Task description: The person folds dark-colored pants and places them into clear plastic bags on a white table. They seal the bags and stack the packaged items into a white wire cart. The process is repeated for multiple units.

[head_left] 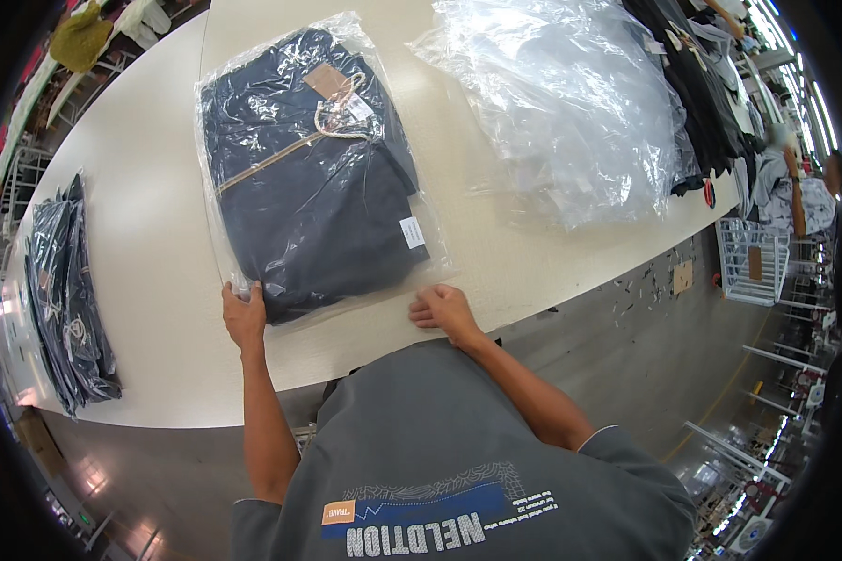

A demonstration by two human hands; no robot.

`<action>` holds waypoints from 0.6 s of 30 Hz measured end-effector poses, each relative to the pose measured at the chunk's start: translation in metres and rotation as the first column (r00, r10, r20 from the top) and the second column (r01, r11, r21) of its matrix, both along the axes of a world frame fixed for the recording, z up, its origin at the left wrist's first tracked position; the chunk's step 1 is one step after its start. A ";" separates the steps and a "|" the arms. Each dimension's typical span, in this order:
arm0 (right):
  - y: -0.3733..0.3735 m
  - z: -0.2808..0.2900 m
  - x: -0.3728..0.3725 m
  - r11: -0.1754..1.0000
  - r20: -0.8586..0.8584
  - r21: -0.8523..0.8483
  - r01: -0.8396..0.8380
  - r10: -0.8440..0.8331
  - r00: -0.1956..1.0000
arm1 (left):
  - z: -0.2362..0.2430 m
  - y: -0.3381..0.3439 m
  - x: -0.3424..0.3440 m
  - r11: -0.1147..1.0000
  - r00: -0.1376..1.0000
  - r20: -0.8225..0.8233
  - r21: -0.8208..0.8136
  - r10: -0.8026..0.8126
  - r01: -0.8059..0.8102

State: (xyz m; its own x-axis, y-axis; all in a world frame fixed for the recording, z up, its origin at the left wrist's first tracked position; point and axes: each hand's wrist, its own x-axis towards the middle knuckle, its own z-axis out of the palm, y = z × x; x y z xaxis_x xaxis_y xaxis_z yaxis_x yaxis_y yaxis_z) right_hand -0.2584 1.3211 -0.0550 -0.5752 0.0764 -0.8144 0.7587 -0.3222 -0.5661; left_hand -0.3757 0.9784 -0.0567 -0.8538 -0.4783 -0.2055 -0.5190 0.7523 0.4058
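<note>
Folded dark navy trousers point(318, 224) lie flat inside a clear plastic bag point(437, 215) on the pale table, in front of me. A cream drawstring, a brown hang tag point(326, 81) and a white label point(412, 232) show through the plastic. My left hand point(244, 313) pinches the bag's near left corner between thumb and fingers. Just off the bag's near right corner is my right hand point(444, 311), its fingers curled and slightly blurred above the tabletop; whether anything is in them cannot be made out.
A heap of clear plastic bags point(571, 112) covers the table's right side, with dark garments point(692, 93) beyond it. Bagged dark garments point(70, 299) are stacked at the far left edge. A white wire basket point(753, 262) stands past the table's right edge.
</note>
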 end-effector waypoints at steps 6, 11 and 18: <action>-0.052 0.002 -0.008 0.987 -0.013 -0.157 0.041 -0.044 0.999 | -0.028 -0.029 0.003 0.960 0.996 -0.027 0.264 -0.087 0.091; -0.086 0.002 -0.009 0.957 -0.029 -0.085 0.276 -0.279 0.960 | -0.030 -0.027 0.018 0.793 0.955 0.156 0.598 -0.253 0.112; -0.108 -0.012 0.004 0.772 -0.128 0.224 0.595 -0.582 0.803 | -0.005 0.005 0.077 0.416 0.829 0.260 0.909 -0.495 -0.037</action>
